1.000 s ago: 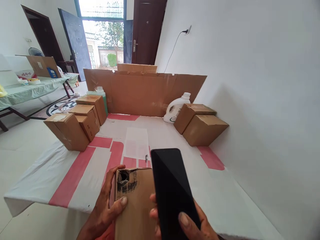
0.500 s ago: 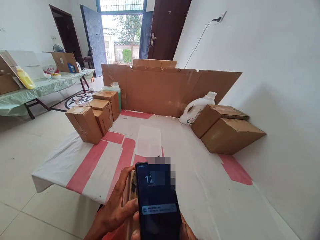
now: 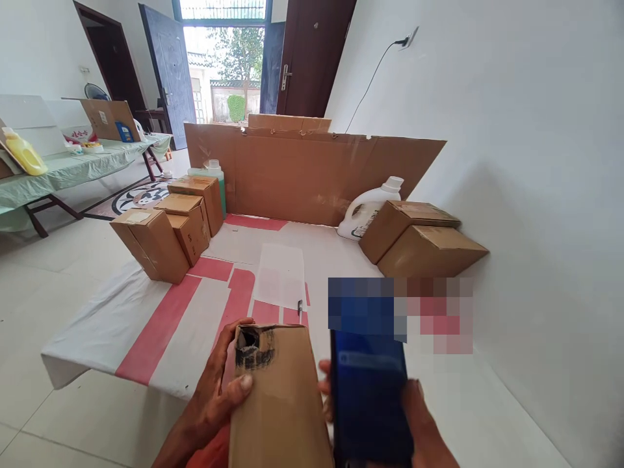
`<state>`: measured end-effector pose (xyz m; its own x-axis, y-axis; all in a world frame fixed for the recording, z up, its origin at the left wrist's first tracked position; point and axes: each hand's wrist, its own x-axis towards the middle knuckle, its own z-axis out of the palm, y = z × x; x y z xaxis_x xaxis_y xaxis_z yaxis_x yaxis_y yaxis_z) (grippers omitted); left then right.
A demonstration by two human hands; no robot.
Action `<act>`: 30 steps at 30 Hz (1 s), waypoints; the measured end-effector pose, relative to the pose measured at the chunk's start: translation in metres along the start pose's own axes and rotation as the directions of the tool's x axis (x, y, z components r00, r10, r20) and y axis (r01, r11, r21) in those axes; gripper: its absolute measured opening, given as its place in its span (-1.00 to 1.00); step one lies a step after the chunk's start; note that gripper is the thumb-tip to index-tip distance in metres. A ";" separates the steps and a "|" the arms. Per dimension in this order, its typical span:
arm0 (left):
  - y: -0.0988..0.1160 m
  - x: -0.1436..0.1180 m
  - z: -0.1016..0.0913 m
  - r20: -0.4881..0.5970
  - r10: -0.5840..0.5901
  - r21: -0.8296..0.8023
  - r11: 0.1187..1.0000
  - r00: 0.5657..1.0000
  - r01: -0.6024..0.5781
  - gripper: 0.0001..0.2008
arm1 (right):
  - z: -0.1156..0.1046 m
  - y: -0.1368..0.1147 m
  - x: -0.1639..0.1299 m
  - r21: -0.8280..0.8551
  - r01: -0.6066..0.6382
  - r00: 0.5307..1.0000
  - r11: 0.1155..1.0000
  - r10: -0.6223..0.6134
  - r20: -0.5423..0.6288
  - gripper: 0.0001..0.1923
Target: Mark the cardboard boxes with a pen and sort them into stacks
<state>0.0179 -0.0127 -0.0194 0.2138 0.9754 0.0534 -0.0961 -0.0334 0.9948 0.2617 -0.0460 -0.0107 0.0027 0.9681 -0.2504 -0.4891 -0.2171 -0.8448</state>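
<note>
My left hand grips the left side of a brown cardboard box with a torn, black-smudged hole at its far top corner. My right hand holds a dark phone with a lit blue screen, just to the right of the box. Both are at the near edge of a white and red cloth-covered table. A white sheet of paper lies in the middle of the table beyond the box.
Several small cardboard boxes stand at the table's left, two larger ones at the right by the wall. A white jug and green bottle stand before an upright cardboard sheet. Another table stands far left.
The phone has moved from in front of the box to its right side, uncovering the box top. The view has shifted slightly.
</note>
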 end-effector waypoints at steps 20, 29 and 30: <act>-0.004 0.011 0.000 -0.085 -0.025 0.017 0.999 0.996 0.027 -0.21 | -0.095 0.046 0.155 -0.855 -0.114 0.865 0.505 -0.373 -0.335 -0.61; -0.046 0.015 -0.015 -0.143 0.007 0.051 0.999 0.990 0.001 -0.28 | -0.083 0.048 0.102 -0.880 0.061 0.973 0.470 -0.224 -0.052 -0.32; -0.054 0.015 -0.014 -0.161 -0.015 0.034 0.999 0.987 0.021 -0.28 | -0.078 0.055 0.086 -0.817 0.124 0.992 0.563 -0.097 0.083 -0.22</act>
<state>0.0127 0.0072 -0.0734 0.0556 0.9982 0.0236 -0.0581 -0.0203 0.9981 0.3032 0.0155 -0.1156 -0.0225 0.9917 -0.1268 0.4374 -0.1043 -0.8932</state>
